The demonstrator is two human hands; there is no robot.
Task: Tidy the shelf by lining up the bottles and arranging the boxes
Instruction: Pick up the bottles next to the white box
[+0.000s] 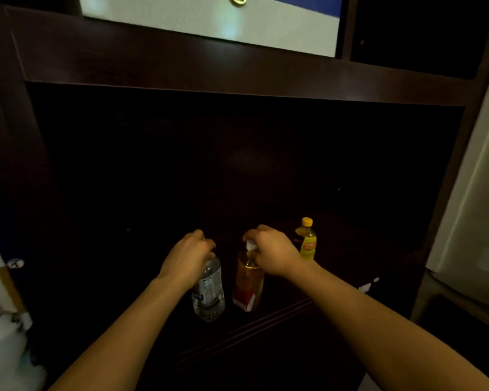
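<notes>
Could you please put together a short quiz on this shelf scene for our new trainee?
1. True or false: the left hand grips the top of the clear bottle.
2. How many bottles on the shelf does neither hand touch?
3. The right hand holds the amber bottle at its: A) cap end, B) label, C) base.
Key: 1 true; 2 one, the yellow-capped bottle; 3 A.

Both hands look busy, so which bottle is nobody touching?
The yellow-capped bottle, standing alone at the right. The left hand grips the clear bottle; the right hand grips the amber bottle.
</notes>
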